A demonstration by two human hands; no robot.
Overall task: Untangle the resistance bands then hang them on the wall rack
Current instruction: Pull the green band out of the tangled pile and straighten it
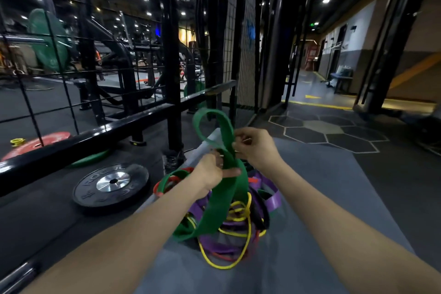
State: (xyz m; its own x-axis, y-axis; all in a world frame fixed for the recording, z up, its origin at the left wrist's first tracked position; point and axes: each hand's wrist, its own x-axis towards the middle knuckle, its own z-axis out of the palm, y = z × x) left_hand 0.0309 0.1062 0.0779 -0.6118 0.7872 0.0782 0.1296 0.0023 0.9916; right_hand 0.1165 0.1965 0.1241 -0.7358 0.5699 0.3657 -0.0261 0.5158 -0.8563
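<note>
**Lifting the green band**

Gripping the wide green band (222,198), your left hand (211,172) and right hand (256,148) curl their fingers round it above the tangled pile of bands (238,234) on the grey mat (310,222).

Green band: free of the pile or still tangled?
Partly lifted, not free. Both hands, left hand and right hand, hold the green band up; its lower end still lies among the pile.
</note>
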